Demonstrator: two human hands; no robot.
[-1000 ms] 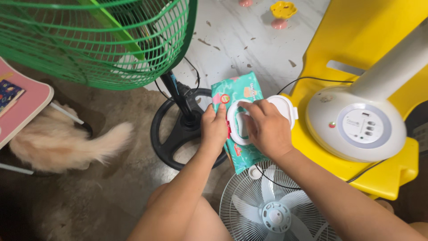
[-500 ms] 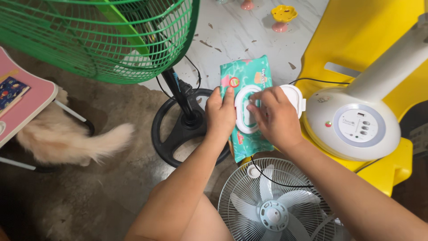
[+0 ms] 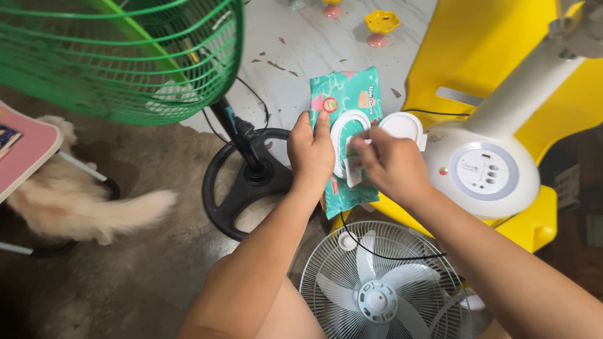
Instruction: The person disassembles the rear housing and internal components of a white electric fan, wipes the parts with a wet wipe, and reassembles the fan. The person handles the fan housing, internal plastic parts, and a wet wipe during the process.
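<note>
Far out to the left of the grip, a pink tabletop (image 3: 28, 157) cuts into the frame edge, with a cream, long-haired animal (image 3: 81, 210) lying on the floor below it. Above and left of the grip, the green wire guard of a fan (image 3: 119, 59) hangs over the scene; its black ring base (image 3: 242, 188) rests on the floor just left of the left hand.

1. Left hand (image 3: 311, 154): clamped on the left edge of the wet-wipe pack (image 3: 345, 100), fingers along the front beside the oval opening. It steadies the pack, which is held upright above the floor, between both hands.
2. Right hand (image 3: 392, 166): fingertips pinched on a white wipe (image 3: 353, 164) at the opening. The hinged white lid (image 3: 402, 125) stands flipped open, just above this hand.

Handling: the pack is judged light and soft, a film pouch that buckles under pressure and may be slippery. Hold it by an edge or by the rigid plastic frame round the opening. The wipe is limp and probably damp; pinch 1 corner only.

Below the grip lies a white fan guard with blades (image 3: 380, 282), crossed by a black cable (image 3: 389, 254). Right of the grip, a white fan base with a round control panel (image 3: 487, 169) sits on a yellow plastic seat (image 3: 502, 50). Well above, small toy-like stands (image 3: 381, 25) rest on the pale floor.
</note>
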